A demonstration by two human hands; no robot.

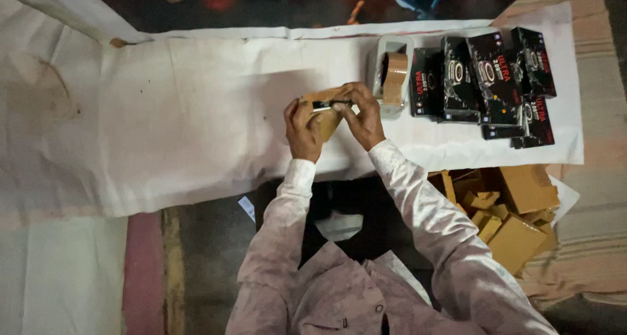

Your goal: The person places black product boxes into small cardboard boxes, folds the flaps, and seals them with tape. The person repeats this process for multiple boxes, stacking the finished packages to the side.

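Both your hands, left and right, close around a small brown box held above the tabletop, steadying it from either side. Tape roll and black boxes lie right, within reach.

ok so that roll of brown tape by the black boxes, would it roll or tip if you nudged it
The tape roll seems to sit inside a pale dispenser, so it probably would not roll free. Pushed, the whole dispenser would likely slide on the white sheet. It looks stiff and fairly light, though weight is hard to judge.
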